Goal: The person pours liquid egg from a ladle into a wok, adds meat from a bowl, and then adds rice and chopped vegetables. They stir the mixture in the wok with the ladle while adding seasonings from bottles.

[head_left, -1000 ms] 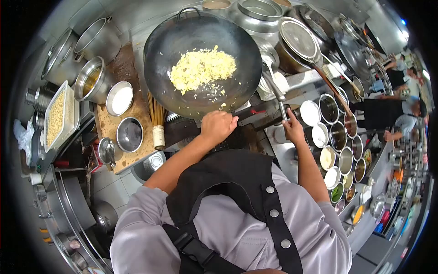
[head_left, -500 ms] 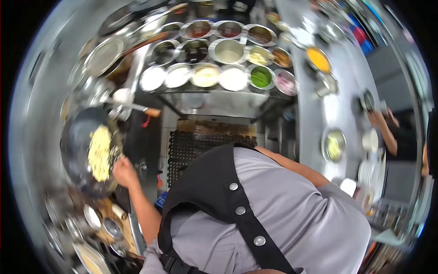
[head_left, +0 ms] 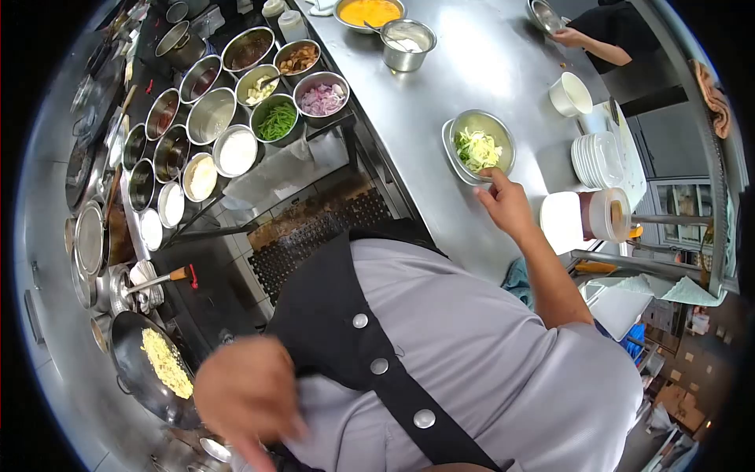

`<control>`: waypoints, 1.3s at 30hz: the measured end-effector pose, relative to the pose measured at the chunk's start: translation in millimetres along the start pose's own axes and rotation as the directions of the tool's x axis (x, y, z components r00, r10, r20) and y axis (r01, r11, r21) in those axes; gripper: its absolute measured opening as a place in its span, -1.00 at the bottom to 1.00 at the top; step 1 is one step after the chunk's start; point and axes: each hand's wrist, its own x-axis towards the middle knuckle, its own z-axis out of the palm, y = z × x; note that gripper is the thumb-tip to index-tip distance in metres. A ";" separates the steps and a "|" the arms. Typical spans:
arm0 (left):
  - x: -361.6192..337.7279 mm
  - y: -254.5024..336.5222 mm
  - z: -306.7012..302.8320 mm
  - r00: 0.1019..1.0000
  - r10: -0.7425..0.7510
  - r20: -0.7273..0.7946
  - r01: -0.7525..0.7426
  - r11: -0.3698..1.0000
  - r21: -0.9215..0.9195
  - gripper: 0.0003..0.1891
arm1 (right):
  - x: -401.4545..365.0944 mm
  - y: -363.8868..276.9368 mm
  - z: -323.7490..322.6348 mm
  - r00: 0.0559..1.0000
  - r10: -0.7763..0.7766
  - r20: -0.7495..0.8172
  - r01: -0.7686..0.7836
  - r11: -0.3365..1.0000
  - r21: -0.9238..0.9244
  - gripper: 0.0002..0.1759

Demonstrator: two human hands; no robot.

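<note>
My right hand (head_left: pixel 507 203) is at the near rim of a metal bowl (head_left: pixel 506 130); its fingers reach over the edge and the thumb lies outside. Pale yellow and green shredded vegetables (head_left: pixel 476 149) fill part of that bowl. Another metal rim (head_left: pixel 454 161) shows beneath it on the steel counter (head_left: pixel 417 173). My left hand (head_left: pixel 248 393), smeared by motion, hangs in front of my apron, and its grip cannot be made out. Beyond it at the left is a dark wok (head_left: pixel 130 354) with yellow scrambled-looking food (head_left: pixel 163 362), apart from the hand.
Several metal pots, including one of green pieces (head_left: pixel 277 119) and one of chopped onion (head_left: pixel 322 98), line a rack. A ladle (head_left: pixel 161 279) lies near the wok. Stacked white dishes (head_left: pixel 595 160) stand right. Across the counter, another person's hand (head_left: pixel 570 37) holds a metal bowl.
The view has swung toward the right-hand counter. My left hand has left the wok's edge and come toward my body. My right hand has come to the rim of the vegetable bowl.
</note>
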 end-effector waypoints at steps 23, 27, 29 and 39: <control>-70.6 226.7 172.9 0.625 -0.312 -0.716 0.744 -0.039 0.667 -0.85 | 88.4 -357.7 109.3 0.211 -0.976 -0.063 0.853 0.152 0.500 -0.91; -91.9 249.3 259.2 0.337 -0.187 -0.923 0.912 -0.176 0.369 -0.85 | -20.5 -497.8 163.4 0.124 -0.989 0.077 -0.028 0.074 0.997 -0.53; -100.8 248.2 294.5 0.106 -0.061 -0.992 0.986 -0.123 0.113 -0.82 | -80.2 -552.2 185.0 0.065 -0.874 0.481 -0.488 0.392 0.780 -0.60; -189.2 265.5 313.5 0.159 -0.120 -0.980 0.824 0.563 0.065 -0.77 | -163.2 -669.8 352.1 -0.263 -0.734 0.626 -0.642 0.617 0.455 -0.39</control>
